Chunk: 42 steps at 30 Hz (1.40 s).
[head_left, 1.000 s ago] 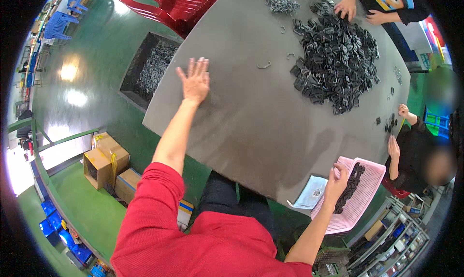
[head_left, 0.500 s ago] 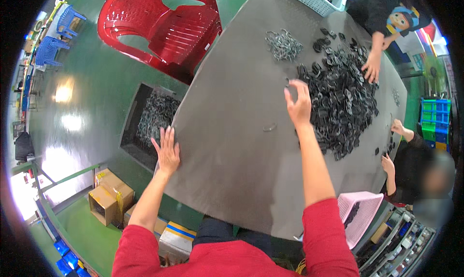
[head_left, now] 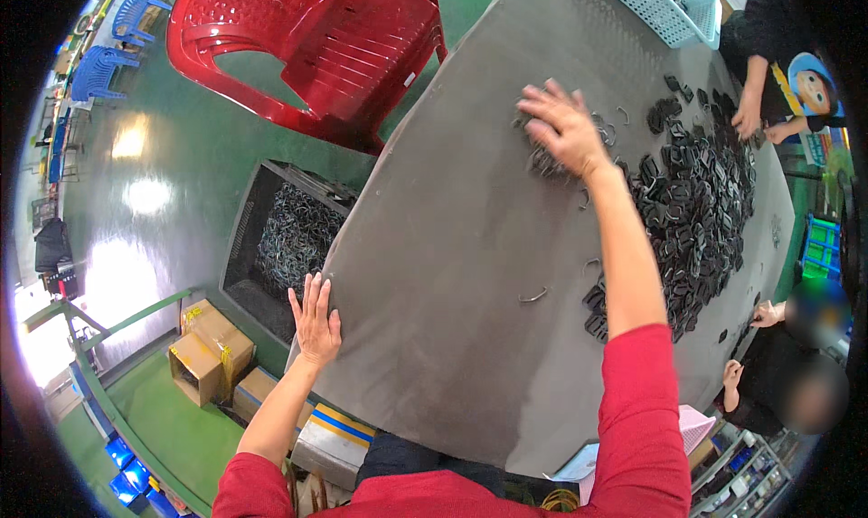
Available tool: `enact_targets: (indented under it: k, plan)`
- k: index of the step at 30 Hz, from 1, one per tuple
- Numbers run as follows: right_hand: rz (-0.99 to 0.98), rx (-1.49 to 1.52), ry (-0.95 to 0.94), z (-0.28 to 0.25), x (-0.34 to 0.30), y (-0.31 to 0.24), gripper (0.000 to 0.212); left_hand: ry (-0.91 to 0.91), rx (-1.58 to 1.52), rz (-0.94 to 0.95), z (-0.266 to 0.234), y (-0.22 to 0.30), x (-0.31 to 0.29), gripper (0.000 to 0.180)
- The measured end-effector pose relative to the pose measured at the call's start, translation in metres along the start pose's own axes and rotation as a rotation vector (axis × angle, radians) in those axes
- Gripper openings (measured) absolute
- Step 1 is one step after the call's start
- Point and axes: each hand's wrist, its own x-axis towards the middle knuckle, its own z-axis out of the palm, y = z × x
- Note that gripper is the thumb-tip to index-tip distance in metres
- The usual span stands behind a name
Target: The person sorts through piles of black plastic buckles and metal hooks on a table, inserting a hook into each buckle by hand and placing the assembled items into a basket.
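My right hand [head_left: 565,129] lies with spread fingers over a pile of small metal hooks [head_left: 549,167] on the grey table [head_left: 434,247], covering most of it. Right of that hand spreads a big heap of small black plastic pieces [head_left: 692,215]; some look like buckles or clips. A single curved metal hook [head_left: 534,296] lies apart on the bare tabletop. At the table's left edge my left hand [head_left: 316,324] rests flat, fingers outstretched, with nothing in it. Beside it, below the table, a black crate [head_left: 237,269] holds many metal hooks.
A red plastic chair [head_left: 325,52] stands at the far left. A light blue basket [head_left: 665,12] sits at the far edge. Two people work along the right side, one person's hand [head_left: 747,118] at the heap. Cardboard boxes [head_left: 212,346] stand on the floor; a pink basket [head_left: 694,428] is near right.
My right hand has moved away from me, from beside the black heap onto the hook pile, its fingers now spread. My left hand stays at the edge. The view has shifted.
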Motion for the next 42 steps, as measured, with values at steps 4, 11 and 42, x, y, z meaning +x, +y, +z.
enact_targets:
  k: [4,11,42]
  plan:
    - [-0.192,0.196,-0.1,0.034,-0.069,-0.107,0.033,0.012,0.001,-0.016,0.001,0.001,0.0,0.055]
    - [0.013,0.203,0.25,-0.003,-0.058,-0.065,0.033,0.047,0.008,-0.03,-0.002,0.002,-0.006,0.055]
    - [0.405,-0.368,0.205,0.013,-0.073,0.005,0.069,0.098,-0.038,-0.005,0.01,0.007,-0.002,0.053]
